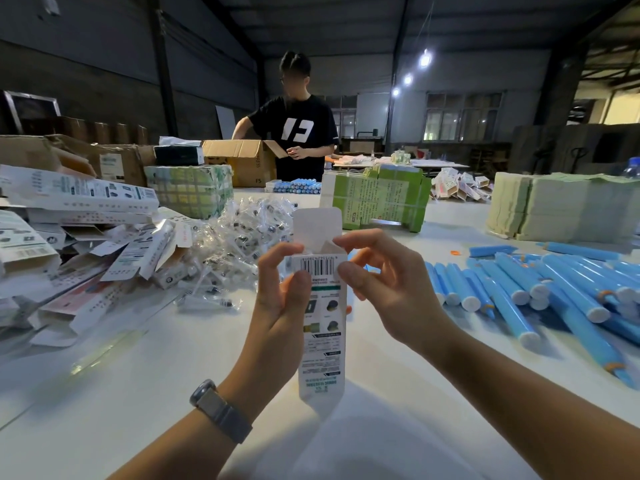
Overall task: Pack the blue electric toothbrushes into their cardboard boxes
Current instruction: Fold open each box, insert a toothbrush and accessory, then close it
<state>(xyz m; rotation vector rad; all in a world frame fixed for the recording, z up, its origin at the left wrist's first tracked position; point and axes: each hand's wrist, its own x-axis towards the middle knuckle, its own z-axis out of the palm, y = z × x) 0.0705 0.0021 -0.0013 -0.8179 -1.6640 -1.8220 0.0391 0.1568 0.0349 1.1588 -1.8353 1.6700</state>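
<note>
Pinched upright above the white table (pixel 381 427), the slim printed cardboard box (pixel 322 323) is gripped by the left hand (pixel 280 292) at its barcode end, while the right hand (pixel 377 282) nips the opposite top corner. Its top flap (pixel 317 225) is left standing open; thin card could easily be creased or torn by a skewed tuck. Smooth blue toothbrushes (pixel 554 292) are heaped to the right.

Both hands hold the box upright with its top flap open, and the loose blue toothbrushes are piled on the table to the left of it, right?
Not quite. The head view shows the left hand and right hand holding the box upright with its top flap open, but the loose blue toothbrushes are piled on the table to the right of it, not the left.
</note>
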